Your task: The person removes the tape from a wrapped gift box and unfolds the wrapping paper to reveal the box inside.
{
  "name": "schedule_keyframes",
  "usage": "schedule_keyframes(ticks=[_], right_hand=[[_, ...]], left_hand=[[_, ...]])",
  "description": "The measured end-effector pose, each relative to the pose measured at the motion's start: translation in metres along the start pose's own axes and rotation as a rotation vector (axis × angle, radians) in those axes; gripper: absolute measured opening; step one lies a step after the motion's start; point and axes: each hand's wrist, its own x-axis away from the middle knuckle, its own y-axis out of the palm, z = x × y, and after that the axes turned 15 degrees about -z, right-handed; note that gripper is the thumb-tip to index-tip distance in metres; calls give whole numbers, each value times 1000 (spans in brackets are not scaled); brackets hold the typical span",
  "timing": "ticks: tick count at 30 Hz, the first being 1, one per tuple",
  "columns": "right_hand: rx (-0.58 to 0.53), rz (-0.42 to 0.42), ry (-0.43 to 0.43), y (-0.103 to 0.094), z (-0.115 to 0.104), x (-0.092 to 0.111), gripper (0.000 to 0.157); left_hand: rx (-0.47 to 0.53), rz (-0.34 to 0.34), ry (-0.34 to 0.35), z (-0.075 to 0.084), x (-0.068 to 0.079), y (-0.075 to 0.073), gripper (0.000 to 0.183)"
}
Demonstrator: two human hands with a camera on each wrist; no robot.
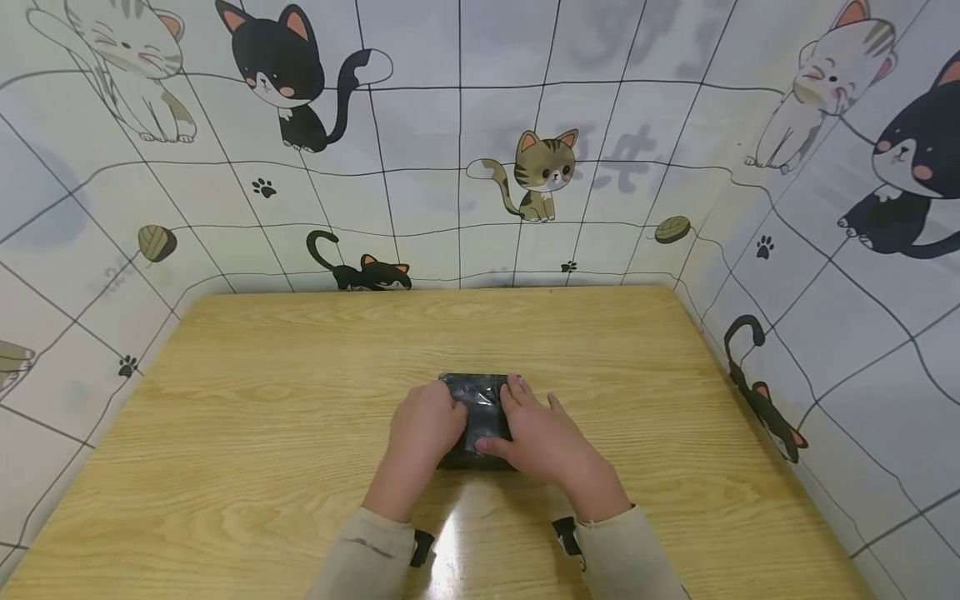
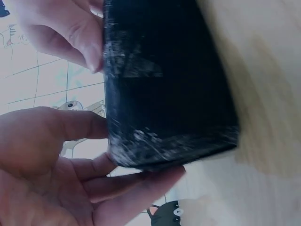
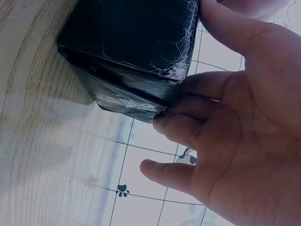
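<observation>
A black box-shaped package (image 1: pixel 482 412) in shiny, crinkled plastic wrap lies on the wooden table between both hands. My left hand (image 1: pixel 426 423) holds its left side, with curled fingers in the head view. In the left wrist view the thumb touches one edge and the fingers reach round the end of the package (image 2: pixel 169 103). At the right side, my right hand (image 1: pixel 546 440) holds it with the thumb over the top. Folded wrap on the package's end (image 3: pixel 127 89) meets several of those fingers in the right wrist view, while the little finger stands away from it.
The light wooden table (image 1: pixel 300 358) has its far edge against a white wall covering (image 1: pixel 420 192) with a grid and cartoon cats. More of this covering rises at the left and right. Dark bands show beside both sleeve cuffs (image 1: pixel 615 533).
</observation>
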Motion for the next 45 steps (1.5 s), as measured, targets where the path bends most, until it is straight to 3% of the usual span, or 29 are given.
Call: schedule_keyframes(ticks=[3,16,23,28,32,37,41,45], right_hand=[[-5,1,3,1,1,-1,96],[-3,6,-10,2,3,0,96],[2,-2,-23,2,2,2,94],[11,6,-15,3,2,1,91],[4,12,-16,4,3,0,91],[-11,13,-16,4,3,0,93],[-24,12,-11,3,3,0,95],[-35,5,-11,3,4,1,95]], left_hand=[[-41,4,-39,5,-2,1,24],[-168,14,-100,18,2,5,27],[-218,72,-130,25,5,10,21],[-272,41,-167,31,3,15,21],[-319,54,-143,31,0,17,19],[-360,105,-31,17,-5,16,25],[-275,82,39,5,-8,9,27],[-74,-28,48,-8,-8,-4,35]])
